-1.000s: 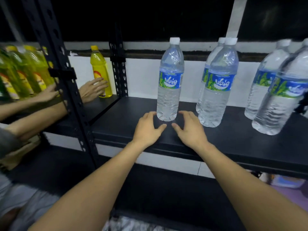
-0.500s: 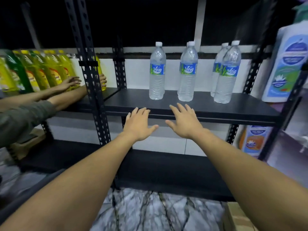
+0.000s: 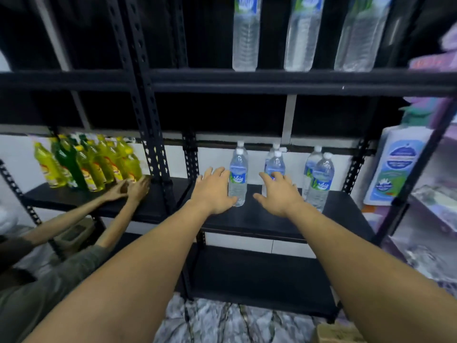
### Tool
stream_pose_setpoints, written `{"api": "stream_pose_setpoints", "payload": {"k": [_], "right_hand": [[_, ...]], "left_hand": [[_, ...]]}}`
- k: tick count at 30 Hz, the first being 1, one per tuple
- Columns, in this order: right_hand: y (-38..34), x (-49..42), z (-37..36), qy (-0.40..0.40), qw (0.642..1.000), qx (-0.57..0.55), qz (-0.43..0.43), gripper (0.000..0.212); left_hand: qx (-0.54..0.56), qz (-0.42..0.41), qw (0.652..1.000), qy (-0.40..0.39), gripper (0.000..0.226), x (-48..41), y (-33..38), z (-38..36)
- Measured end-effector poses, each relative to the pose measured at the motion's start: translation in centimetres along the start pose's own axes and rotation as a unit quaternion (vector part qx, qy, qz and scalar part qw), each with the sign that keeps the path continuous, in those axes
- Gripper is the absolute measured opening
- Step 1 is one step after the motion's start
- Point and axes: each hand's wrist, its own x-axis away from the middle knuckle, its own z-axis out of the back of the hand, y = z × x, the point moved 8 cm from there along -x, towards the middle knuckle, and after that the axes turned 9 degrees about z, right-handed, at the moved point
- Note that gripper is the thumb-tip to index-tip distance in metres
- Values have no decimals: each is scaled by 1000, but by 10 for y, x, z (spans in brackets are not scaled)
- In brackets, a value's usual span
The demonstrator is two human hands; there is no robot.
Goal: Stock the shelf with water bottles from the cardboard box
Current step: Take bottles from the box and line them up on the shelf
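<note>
Several clear water bottles with blue-green labels stand in pairs on the black middle shelf (image 3: 259,219); the front left bottle (image 3: 238,179) is nearest my hands. My left hand (image 3: 212,191) hovers with straight fingers just left of that bottle, holding nothing. My right hand (image 3: 279,194) is spread in front of the middle pair of bottles (image 3: 275,163), also holding nothing. A third pair (image 3: 319,179) stands to the right. Three more water bottles (image 3: 296,33) stand on the upper shelf. A corner of the cardboard box (image 3: 333,332) shows at the bottom right.
Another person's hands (image 3: 131,189) reach to yellow and green bottles (image 3: 91,164) on the neighbouring left shelf. A large white detergent bottle (image 3: 400,164) stands on the right rack. Black perforated uprights (image 3: 146,95) divide the bays. The bottom shelf (image 3: 259,276) and marble floor lie below.
The view has pulled back and tilted up, bringing the upper shelf with bottles into sight. Both my hands stay open and empty near the front of the middle shelf.
</note>
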Motion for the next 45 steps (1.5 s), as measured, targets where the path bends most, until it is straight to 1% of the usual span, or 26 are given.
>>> {"api": "stream_pose_setpoints", "payload": {"k": [5, 9, 12, 16, 19, 22, 26, 30, 32, 37, 40, 45], "right_hand": [[-22, 7, 77, -5, 1000, 22, 8, 73], [-37, 15, 124, 8, 999, 34, 14, 69], [-47, 22, 150, 32, 998, 42, 26, 66], [-44, 36, 153, 40, 998, 36, 21, 65], [-29, 49, 142, 34, 999, 36, 7, 65], [1, 57, 128, 28, 999, 36, -9, 65], [64, 68, 103, 24, 998, 18, -56, 66], [143, 86, 73, -13, 995, 21, -100, 64], [184, 99, 68, -16, 991, 24, -131, 65], [275, 129, 66, -23, 974, 6, -224, 65], [318, 152, 67, -12, 962, -7, -272, 60], [380, 200, 56, -4, 931, -22, -363, 57]], "left_hand": [[9, -16, 1000, 7, 80, 4, 22, 83], [24, -34, 999, 25, 73, 15, 31, 135], [30, -40, 998, 38, 70, 23, 31, 156], [2, -48, 999, 26, 69, 26, 28, 155], [-18, -53, 998, 9, 66, 22, 34, 140], [-29, -80, 996, -11, 64, 13, 59, 115], [-30, -130, 990, -36, 62, -10, 113, 66], [-37, -179, 979, -88, 62, -32, 176, 6], [-45, -214, 970, -106, 64, -39, 213, -19], [-24, -301, 944, -131, 61, -52, 308, -63], [-19, -341, 927, -155, 63, -58, 360, -86], [-14, -418, 886, -199, 59, -60, 444, -137]]}}
